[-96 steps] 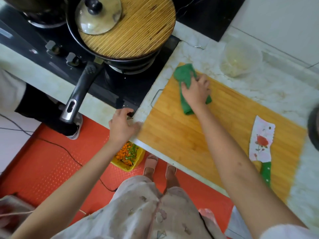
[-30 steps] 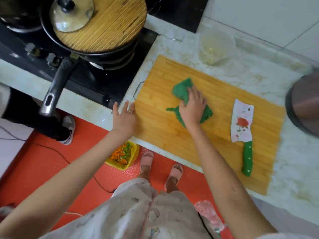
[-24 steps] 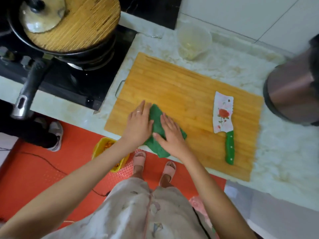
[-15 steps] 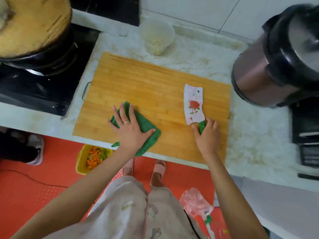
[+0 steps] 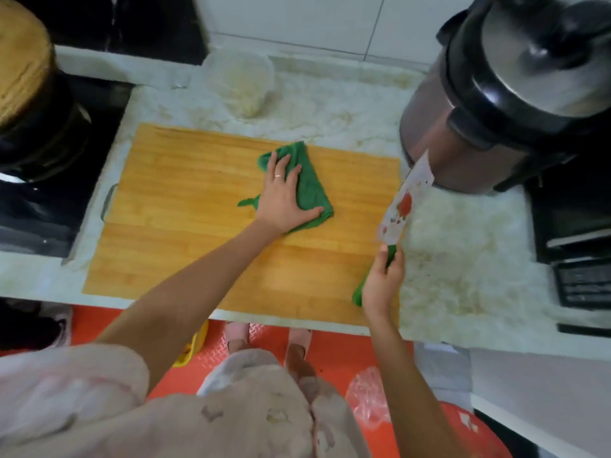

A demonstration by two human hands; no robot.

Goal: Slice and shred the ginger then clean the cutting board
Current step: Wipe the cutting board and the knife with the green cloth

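Note:
The bamboo cutting board [image 5: 185,226] lies on the marble counter. My left hand [image 5: 281,196] presses flat, fingers spread, on a green cloth [image 5: 310,190] at the board's upper right part. My right hand [image 5: 382,282] grips the green handle of a cleaver [image 5: 405,203] with a white blade and a red rose print, lifted over the board's right edge with the blade tilted up and away. A clear plastic cup [image 5: 243,82] holding pale shreds stands behind the board.
A large rice cooker [image 5: 502,94] stands close to the knife tip at right. A black pan with a wooden lid [image 5: 23,61] sits on the stove at left. A dark appliance [image 5: 575,252] sits at far right. Below is an orange floor mat [image 5: 330,352].
My left hand has slid the cloth from the board's near left up to its right part. My right hand has lifted the cleaver off the board to its right edge.

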